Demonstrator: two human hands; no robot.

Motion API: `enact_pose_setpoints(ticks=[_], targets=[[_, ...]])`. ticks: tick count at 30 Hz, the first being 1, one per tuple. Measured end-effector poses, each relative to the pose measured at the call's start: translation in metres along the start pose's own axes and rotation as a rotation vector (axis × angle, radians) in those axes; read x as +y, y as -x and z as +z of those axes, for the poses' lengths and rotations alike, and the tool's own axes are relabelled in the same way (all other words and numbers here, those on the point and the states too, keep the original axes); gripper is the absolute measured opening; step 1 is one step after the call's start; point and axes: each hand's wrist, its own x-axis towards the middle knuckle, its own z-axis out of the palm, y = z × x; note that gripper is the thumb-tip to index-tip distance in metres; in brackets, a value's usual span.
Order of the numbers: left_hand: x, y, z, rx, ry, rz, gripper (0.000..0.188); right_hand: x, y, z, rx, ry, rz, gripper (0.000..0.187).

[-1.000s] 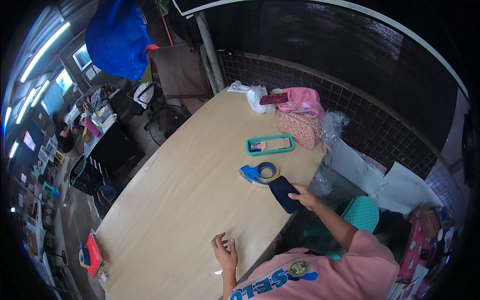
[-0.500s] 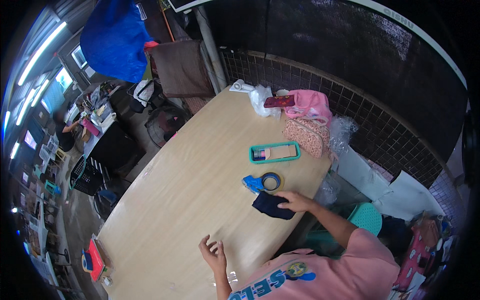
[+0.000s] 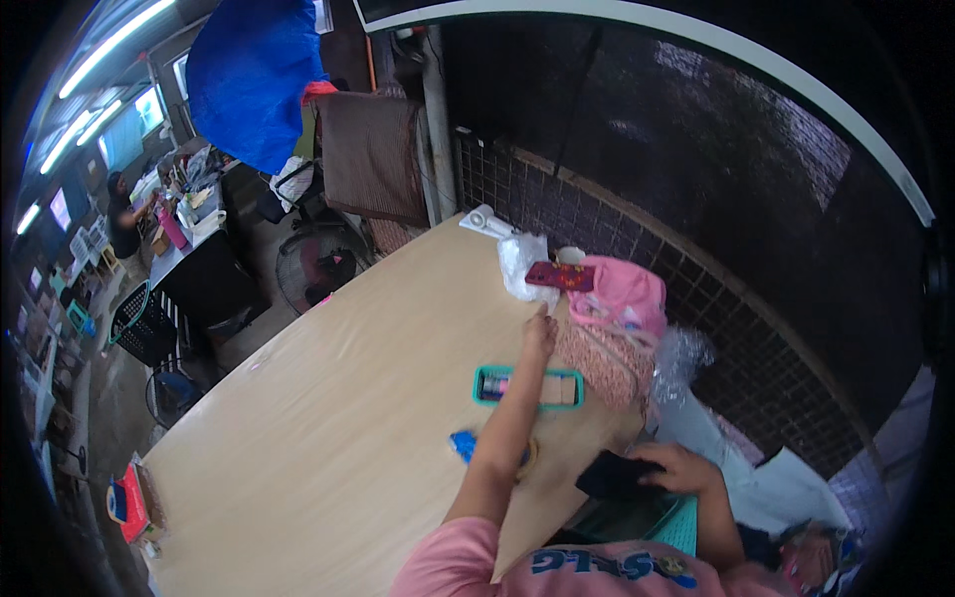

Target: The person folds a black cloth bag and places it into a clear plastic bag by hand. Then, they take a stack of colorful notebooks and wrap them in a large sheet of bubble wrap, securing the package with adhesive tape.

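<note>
I count this worker's 2 hands (image 3: 539, 336) (image 3: 679, 468), 1 dark cloth (image 3: 612, 476) and, on this 1 table (image 3: 368, 398), 1 teal basket (image 3: 477, 385), 1 pink bag (image 3: 637, 289), 1 patterned pouch (image 3: 609, 370).

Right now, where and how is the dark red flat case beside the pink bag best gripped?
The dark red flat case is probably best pinched by its long near edge, thumb above and fingers below, coming from the near side: it is thin, its left end overlaps the crumpled clear plastic, and the pink bag crowds its right end.
</note>
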Motion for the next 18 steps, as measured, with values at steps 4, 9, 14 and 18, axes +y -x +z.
enact_pose_setpoints(ticks=[4,9,14,18], targets=[[-0.026,-0.051,0.089,0.268,-0.111,0.113,0.025,0.016,0.027,-0.027,0.114,0.040,0.178,0.044],[-0.013,-0.093,0.058,0.413,-0.659,0.497,0.037,0.046,0.020,-0.045,0.071,-0.054,0.279,0.043],[0.090,-0.091,-0.017,-0.024,-1.078,0.360,0.043,0.065,0.001,-0.058,0.040,-0.073,0.235,0.043],[0.095,-0.046,-0.009,-0.204,-1.724,0.143,0.052,0.077,-0.018,-0.056,-0.002,-0.136,0.197,0.042]])
